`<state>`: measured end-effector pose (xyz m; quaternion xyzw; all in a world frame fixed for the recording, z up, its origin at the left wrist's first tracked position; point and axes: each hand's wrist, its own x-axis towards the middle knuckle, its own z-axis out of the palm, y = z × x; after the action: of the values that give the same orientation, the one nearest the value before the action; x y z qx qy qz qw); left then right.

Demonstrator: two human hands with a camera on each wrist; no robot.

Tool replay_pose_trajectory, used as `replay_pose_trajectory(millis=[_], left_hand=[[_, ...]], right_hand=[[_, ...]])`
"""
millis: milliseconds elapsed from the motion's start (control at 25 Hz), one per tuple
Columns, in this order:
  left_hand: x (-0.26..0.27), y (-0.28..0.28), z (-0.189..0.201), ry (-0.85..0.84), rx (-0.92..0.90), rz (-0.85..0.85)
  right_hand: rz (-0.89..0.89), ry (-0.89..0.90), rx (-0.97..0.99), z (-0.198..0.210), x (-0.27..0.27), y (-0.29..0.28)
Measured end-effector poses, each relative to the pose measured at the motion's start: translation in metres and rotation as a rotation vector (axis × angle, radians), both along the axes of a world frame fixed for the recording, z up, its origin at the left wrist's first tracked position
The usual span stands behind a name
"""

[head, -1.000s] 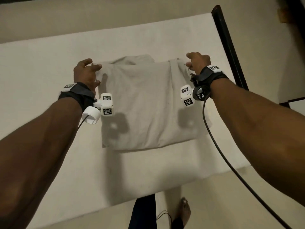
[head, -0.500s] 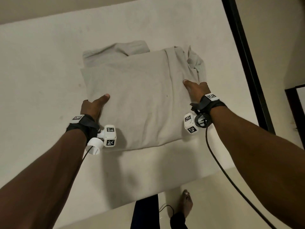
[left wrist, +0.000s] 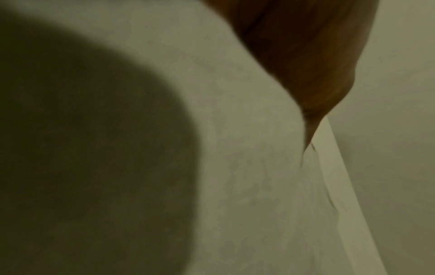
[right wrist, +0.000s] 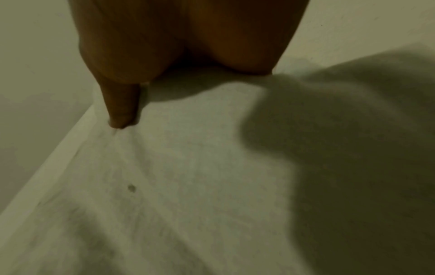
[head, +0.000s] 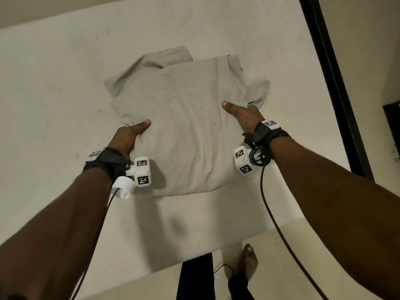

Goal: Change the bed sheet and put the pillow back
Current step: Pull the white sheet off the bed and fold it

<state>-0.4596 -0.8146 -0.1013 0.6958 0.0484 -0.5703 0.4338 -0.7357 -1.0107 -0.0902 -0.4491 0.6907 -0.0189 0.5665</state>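
— Why is the flat grey fabric-covered pillow (head: 184, 131) lying square in the middle of the pale sheet-covered bed (head: 54, 94)?

— It has to end on the fresh sheet. My left hand (head: 127, 137) clasps its left edge, thumb on top, fingers tucked beneath (hidden, I'd judge); my right hand (head: 242, 114) grips the right edge likewise.

— Why both sides?

— A soft pillow sags if held from one. Loose cover bunches at its far end, near the black bed frame (head: 333, 83).
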Motion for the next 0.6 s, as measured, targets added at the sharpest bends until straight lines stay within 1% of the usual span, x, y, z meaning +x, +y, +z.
replay_pose_trajectory(millis=[80, 160, 200, 240, 320, 400, 520, 600], left_hand=[[0.005, -0.003, 0.004, -0.065, -0.001, 0.011], [0.012, -0.001, 0.004, -0.159, 0.055, -0.006], [0.014, 0.0, 0.004, -0.179, 0.064, -0.002], [0.015, 0.0, 0.006, -0.171, 0.064, 0.011], [0.02, 0.0, 0.009, -0.089, 0.082, 0.03], [0.025, -0.004, 0.017, -0.028, 0.151, 0.006], [0.033, -0.009, 0.029, -0.06, 0.243, 0.009], [0.035, -0.012, 0.028, -0.082, 0.262, 0.022]], right_hand=[[0.024, -0.025, 0.004, -0.003, 0.0, -0.006], [0.001, -0.054, 0.003, -0.001, -0.002, -0.009], [-0.01, -0.062, -0.004, -0.001, -0.004, -0.01], [-0.015, -0.068, -0.015, 0.0, -0.005, -0.012], [-0.031, -0.079, -0.028, 0.005, -0.007, -0.013], [-0.055, -0.064, -0.043, 0.012, -0.006, -0.015], [-0.035, -0.037, -0.05, 0.02, 0.0, -0.022], [-0.011, -0.013, -0.048, 0.022, 0.002, -0.025]])
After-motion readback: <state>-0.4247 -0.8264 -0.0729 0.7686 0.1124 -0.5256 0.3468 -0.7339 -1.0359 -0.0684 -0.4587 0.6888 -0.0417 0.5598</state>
